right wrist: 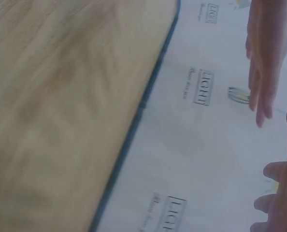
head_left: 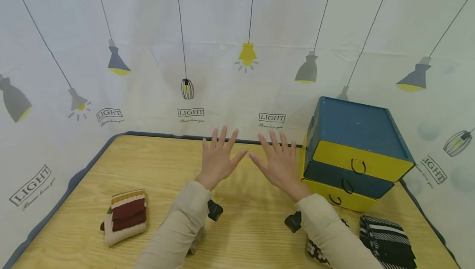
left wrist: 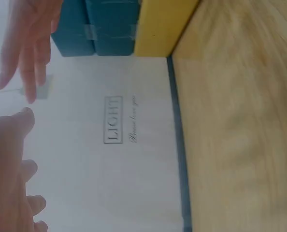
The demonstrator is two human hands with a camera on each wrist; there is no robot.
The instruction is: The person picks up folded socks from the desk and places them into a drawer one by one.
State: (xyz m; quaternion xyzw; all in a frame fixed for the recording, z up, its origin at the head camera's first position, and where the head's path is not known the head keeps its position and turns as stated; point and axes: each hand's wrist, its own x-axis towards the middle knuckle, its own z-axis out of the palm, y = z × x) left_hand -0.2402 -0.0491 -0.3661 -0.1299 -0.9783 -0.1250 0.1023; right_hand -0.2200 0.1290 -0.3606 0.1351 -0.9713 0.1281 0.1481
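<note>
Both hands hover side by side above the middle of the wooden table, palms down and fingers spread. The left hand holds nothing; its thumb points toward the other thumb, with a small gap between them. Likewise the right hand holds nothing, and it is nearest to the stacked blue and yellow drawer box. To the left lies a folded knit textile in maroon, cream and mustard. A black-and-white folded textile lies in front of the box. Another patterned textile is partly hidden by the right sleeve.
Behind the table hangs a white curtain printed with lamps and the word LIGHT. A dark blue edge borders the tabletop. Black loop handles stick out from the drawer fronts. A greyish item is mostly hidden beside the left sleeve.
</note>
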